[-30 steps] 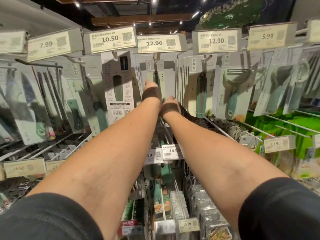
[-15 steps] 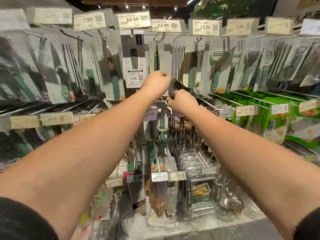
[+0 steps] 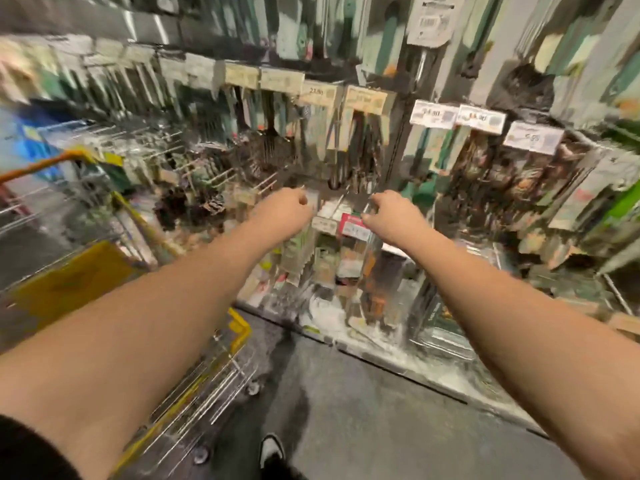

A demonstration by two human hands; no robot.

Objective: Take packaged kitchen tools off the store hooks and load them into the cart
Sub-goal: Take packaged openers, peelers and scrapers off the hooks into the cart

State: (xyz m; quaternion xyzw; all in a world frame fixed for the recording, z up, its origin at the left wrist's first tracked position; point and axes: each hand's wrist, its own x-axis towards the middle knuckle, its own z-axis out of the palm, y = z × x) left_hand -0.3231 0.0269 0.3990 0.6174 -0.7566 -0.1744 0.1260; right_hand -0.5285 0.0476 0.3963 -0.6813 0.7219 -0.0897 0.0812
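The wire shopping cart with yellow plastic trim and an orange handle (image 3: 104, 216) stood at the left, its side just beside the display. A flat yellow panel lay inside its basket; motion blur hid whatever else it carried, and no packaged tool could be made out in it. On the bottom shelf of the display, clear plastic boxes (image 3: 446, 327) sat side by side, their contents too smeared to name.

The packaged kitchen tools on pale backing cards (image 3: 349, 147) hung in rows from metal hooks across the whole display, green and dark handles showing through the blur, with white and beige price tags (image 3: 481, 117) clipped at the hook ends. Their shapes could not be told apart.

Both arms reached forward, apart from each other. The left hand (image 3: 280, 211) had its fingers curled inward into a loose fist near a row of hooks; whether it held a package could not be told. The right hand (image 3: 394, 216) also had curled fingers, close to a small white and red price tag, and its grip was equally unclear. A black shoe with a white sole (image 3: 272, 452) stood on the grey floor (image 3: 363, 410) below.
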